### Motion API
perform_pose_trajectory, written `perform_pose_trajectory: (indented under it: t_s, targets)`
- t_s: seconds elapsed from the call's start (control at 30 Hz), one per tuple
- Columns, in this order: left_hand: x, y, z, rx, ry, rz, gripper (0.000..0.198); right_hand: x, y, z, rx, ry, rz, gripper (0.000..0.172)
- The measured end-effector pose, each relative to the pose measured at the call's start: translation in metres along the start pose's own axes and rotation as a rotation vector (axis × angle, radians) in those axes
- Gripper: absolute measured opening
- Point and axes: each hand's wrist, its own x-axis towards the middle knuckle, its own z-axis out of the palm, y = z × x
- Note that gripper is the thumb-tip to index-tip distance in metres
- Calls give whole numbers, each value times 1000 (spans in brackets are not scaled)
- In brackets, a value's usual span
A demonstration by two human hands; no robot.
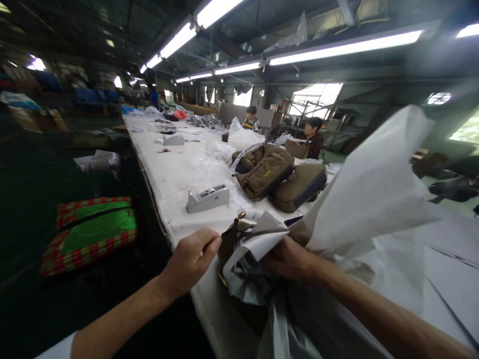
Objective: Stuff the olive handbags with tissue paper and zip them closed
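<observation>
My left hand (192,259) is closed in a pinch on the edge of an open olive-brown bag (234,239) at the near edge of the long white table (175,179). My right hand (290,259) is pushed into the bag's opening among crumpled white stuffing paper (258,244), its fingers hidden by the paper. A large sheet of white paper (377,184) rises up to the right of that hand. Grey plastic wrap (284,319) lies under my right forearm.
A grey tape dispenser (208,198) stands just beyond my left hand. Further back lie two olive bags (266,172) (299,187) and clear plastic bags (209,164). A red-and-green checked bag (92,232) sits on the dark floor at left. Two people (313,137) sit at the table's far side.
</observation>
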Motion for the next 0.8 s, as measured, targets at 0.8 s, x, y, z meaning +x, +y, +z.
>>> perform_pose_trajectory:
  t_s: [0.8]
  targets:
    - [42, -13, 36, 342, -559, 736, 11, 4, 39, 29, -180, -224, -211, 18]
